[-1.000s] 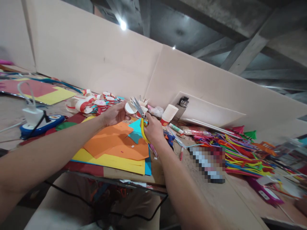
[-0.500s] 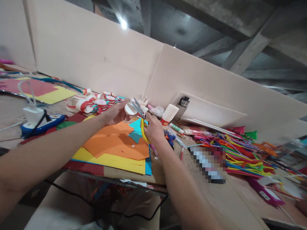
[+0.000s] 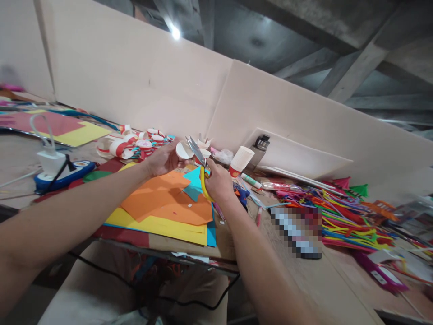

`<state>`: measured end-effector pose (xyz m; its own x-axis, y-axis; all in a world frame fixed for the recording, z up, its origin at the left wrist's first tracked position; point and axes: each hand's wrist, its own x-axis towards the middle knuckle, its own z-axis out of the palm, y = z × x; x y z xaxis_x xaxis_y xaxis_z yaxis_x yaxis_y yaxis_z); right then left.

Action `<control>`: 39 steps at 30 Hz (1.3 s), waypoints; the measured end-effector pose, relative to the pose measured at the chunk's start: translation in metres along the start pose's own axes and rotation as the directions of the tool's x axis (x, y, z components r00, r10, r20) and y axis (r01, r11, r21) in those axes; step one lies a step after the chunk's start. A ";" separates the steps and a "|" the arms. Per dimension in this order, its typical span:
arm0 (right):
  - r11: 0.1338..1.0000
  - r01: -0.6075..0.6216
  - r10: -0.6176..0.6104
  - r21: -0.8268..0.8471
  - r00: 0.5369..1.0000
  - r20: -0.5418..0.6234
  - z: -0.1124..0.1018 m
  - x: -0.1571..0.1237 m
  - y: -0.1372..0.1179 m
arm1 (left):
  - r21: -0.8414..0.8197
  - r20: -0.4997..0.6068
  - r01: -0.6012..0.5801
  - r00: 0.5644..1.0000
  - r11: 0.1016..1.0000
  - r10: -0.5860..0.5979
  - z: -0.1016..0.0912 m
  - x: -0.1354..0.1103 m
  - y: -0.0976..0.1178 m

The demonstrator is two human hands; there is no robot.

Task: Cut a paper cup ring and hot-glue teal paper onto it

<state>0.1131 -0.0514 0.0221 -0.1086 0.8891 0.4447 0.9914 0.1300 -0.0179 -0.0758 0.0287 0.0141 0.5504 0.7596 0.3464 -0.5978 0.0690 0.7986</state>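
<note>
Being gripped in the right hand (image 3: 218, 180), scissors (image 3: 196, 149) are being held at the edge of a white paper circle (image 3: 183, 151), which is being pinched by the left hand (image 3: 164, 159) near orange paper (image 3: 165, 198), its position barely changed from a second ago, suggesting it is being steadied.

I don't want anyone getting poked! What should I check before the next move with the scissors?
1. Right hand holding the scissors: ok.
2. Left hand holding the white round piece: ok.
3. Left hand not touching the blades: cannot tell, they're small and close here.
4. Cup stack apart from the blades: ok.
5. Tabletop below the hands bare: not ok, orange paper lies there.
</note>
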 end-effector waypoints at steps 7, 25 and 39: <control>0.992 0.072 -0.064 0.107 0.995 -0.078 0.004 0.000 0.002 | 0.028 -0.035 0.101 0.994 0.994 -0.100 0.000 0.000 -0.004; 1.000 0.021 -0.021 -0.012 1.000 -0.013 0.004 0.000 0.002 | 0.028 -0.037 0.048 0.998 0.998 -0.047 -0.003 0.002 -0.003; 0.987 0.059 -0.046 0.149 0.995 -0.090 0.013 0.001 0.007 | -0.020 0.003 0.062 0.998 0.998 -0.062 -0.004 0.000 -0.009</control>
<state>0.1194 -0.0440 0.0104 -0.1474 0.8392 0.5235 0.9611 0.2465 -0.1246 -0.0731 0.0309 0.0048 0.5883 0.7520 0.2974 -0.5737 0.1289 0.8089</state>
